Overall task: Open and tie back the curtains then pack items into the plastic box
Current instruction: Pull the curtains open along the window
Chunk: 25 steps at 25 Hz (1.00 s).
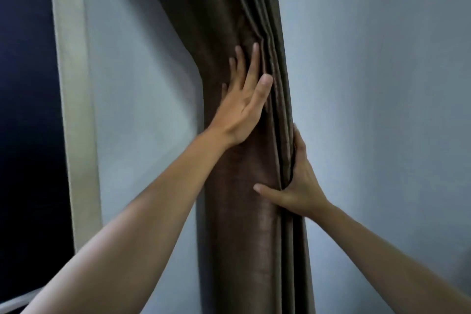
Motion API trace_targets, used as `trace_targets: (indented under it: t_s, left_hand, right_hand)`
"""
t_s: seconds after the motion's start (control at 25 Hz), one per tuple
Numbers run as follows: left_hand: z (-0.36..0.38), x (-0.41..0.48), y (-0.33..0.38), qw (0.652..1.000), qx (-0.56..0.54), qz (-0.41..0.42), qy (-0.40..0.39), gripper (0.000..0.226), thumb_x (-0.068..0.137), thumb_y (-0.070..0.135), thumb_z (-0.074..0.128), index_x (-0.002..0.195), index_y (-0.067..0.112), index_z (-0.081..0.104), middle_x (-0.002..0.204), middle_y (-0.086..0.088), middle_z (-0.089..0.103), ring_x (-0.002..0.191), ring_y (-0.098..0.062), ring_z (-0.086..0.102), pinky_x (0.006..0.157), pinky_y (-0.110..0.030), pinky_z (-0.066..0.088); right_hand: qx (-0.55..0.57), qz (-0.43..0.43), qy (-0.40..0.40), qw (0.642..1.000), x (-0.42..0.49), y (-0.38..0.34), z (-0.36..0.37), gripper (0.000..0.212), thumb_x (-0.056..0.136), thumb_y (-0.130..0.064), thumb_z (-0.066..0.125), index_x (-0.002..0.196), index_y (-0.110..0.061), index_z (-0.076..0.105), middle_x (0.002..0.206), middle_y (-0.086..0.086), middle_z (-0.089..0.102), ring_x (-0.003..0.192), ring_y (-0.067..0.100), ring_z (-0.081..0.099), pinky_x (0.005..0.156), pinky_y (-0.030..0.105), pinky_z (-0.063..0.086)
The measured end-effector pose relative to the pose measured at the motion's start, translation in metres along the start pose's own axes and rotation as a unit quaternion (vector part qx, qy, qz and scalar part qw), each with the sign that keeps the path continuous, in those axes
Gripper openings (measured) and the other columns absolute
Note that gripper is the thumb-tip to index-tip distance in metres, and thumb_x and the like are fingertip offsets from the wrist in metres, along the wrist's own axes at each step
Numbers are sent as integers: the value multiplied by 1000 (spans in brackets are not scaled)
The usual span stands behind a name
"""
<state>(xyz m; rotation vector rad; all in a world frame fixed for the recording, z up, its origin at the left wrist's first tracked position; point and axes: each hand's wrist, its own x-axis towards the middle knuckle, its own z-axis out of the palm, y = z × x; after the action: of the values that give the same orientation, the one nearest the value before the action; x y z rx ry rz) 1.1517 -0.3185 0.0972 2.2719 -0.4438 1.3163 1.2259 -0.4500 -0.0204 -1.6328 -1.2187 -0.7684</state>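
A brown curtain point(237, 224) hangs gathered into a narrow vertical bundle against a pale wall. My left hand point(242, 99) lies flat on the front of the bundle, fingers spread and pointing up. Lower and to the right, my right hand point(298, 186) wraps the bundle's folded right edge: its thumb crosses the front of the cloth and its fingers go behind the folds, out of sight. No tie-back and no plastic box are in view.
A cream window frame point(74, 109) runs down the left side, with dark glass point(23, 109) beyond it. Pale blue-grey wall point(382, 109) fills the right side and the strip between frame and curtain.
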Motion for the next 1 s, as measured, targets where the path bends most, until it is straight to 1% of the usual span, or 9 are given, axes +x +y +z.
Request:
trace_targets:
  t_s: [0.2, 0.36, 0.48, 0.56, 0.64, 0.76, 0.84, 0.92, 1.0]
  left_hand:
    - [-20, -35, 10, 999, -32, -24, 7, 86, 75, 78, 4, 147, 33, -10, 156, 7, -21, 140, -4, -22, 116, -44, -12]
    - [-43, -52, 18, 997, -63, -39, 0, 93, 76, 83, 13, 150, 27, -1, 159, 6, -9, 146, -9, -11, 119, -49, -4]
    - [-57, -75, 19, 993, -99, -70, 4, 98, 74, 86, 19, 150, 26, 6, 160, -3, 3, 147, -21, -1, 118, -53, 5]
    - [-71, -93, 22, 986, -120, -118, 13, 101, 73, 87, 24, 150, 23, 14, 155, -22, 13, 143, -43, 7, 114, -62, 13]
    - [-88, -113, 29, 984, -109, -138, 42, 96, 75, 85, 23, 149, 25, 16, 154, -22, 15, 141, -45, 11, 113, -64, 15]
    - [-113, -150, 40, 982, -73, -155, 78, 90, 77, 82, 22, 149, 29, 17, 158, -1, 20, 146, -22, 15, 118, -53, 11]
    - [-130, -179, 50, 975, -63, -192, 96, 94, 74, 84, 28, 148, 26, 24, 153, -2, 31, 143, -19, 25, 118, -49, 15]
    - [-153, -206, 61, 965, -44, -226, 125, 100, 71, 84, 33, 147, 20, 28, 150, -8, 38, 140, -24, 32, 117, -50, 20]
    - [-176, -224, 74, 957, 6, -242, 162, 97, 75, 81, 31, 148, 16, 26, 151, -8, 35, 140, -23, 31, 117, -50, 20]
  right_hand:
    - [146, -37, -57, 987, -21, -17, 14, 121, 65, -36, 82, 146, -36, -8, 154, -6, 21, 140, 9, 30, 112, 38, 34]
    - [239, -99, -76, 963, -32, -45, 27, 119, 67, -46, 75, 148, -14, -6, 151, -31, 10, 142, 3, 21, 113, 20, 26]
    - [282, -129, -86, 947, -47, -70, 38, 113, 71, -38, 72, 146, -8, -7, 151, -30, 12, 142, 2, 21, 112, 15, 24]
    - [324, -124, -110, 932, -55, -90, 44, 99, 76, -42, 68, 146, -8, 7, 149, -13, 27, 138, 8, 30, 109, 19, 30]
    - [353, -109, -136, 919, -60, -109, 55, 75, 86, -59, 48, 140, -11, 27, 132, 3, 41, 125, 11, 39, 103, 18, 33]
    - [362, -57, -133, 921, -68, -126, 73, 70, 89, -69, 26, 141, -23, 31, 134, -17, 38, 129, 6, 33, 106, 21, 32]
    - [401, -20, -129, 907, -78, -145, 83, 49, 93, -60, 24, 138, -44, 33, 136, -31, 36, 133, 0, 31, 112, 28, 32]
    - [459, -2, -118, 881, -81, -169, 83, 39, 97, -41, 19, 122, -55, 46, 120, -43, 46, 118, -16, 42, 100, 13, 38]
    - [482, -1, -87, 872, -73, -186, 80, 45, 90, -42, 15, 119, -41, 50, 111, -44, 53, 106, -21, 47, 89, 5, 40]
